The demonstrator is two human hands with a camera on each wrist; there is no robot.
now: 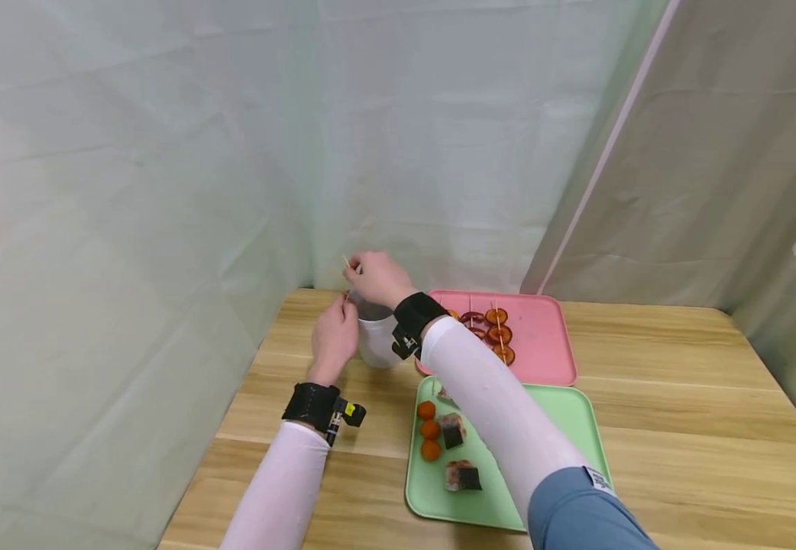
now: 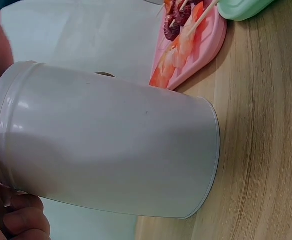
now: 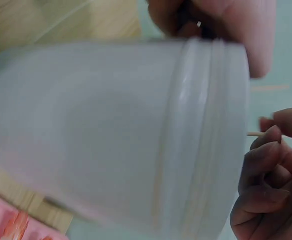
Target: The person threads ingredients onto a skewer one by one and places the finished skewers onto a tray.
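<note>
A white bucket (image 1: pixel 379 344) stands on the table near the curtain. Above its mouth my right hand (image 1: pixel 379 276) pinches a thin wooden skewer (image 3: pixel 255 134) between thumb and finger. On the near left of the rim is my left hand (image 1: pixel 334 336), its fingers curled, with a thin stick tip (image 1: pixel 347 293) showing at its fingertips. In the left wrist view the left hand's curled fingers (image 2: pixel 28 215) lie right beside the rim. The bucket's inside is mostly hidden; the lower end of the right hand's skewer is hidden behind the rim.
Right of the bucket lies a pink tray (image 1: pixel 542 336) of skewered food, including browned round slices (image 1: pixel 499 334) and shrimp (image 2: pixel 178 55). Nearer is a green tray (image 1: pixel 570 428) with orange balls (image 1: pixel 428 430) and dark-skinned chunks (image 1: pixel 463 476). Curtains (image 1: pixel 439 153) hang behind and left.
</note>
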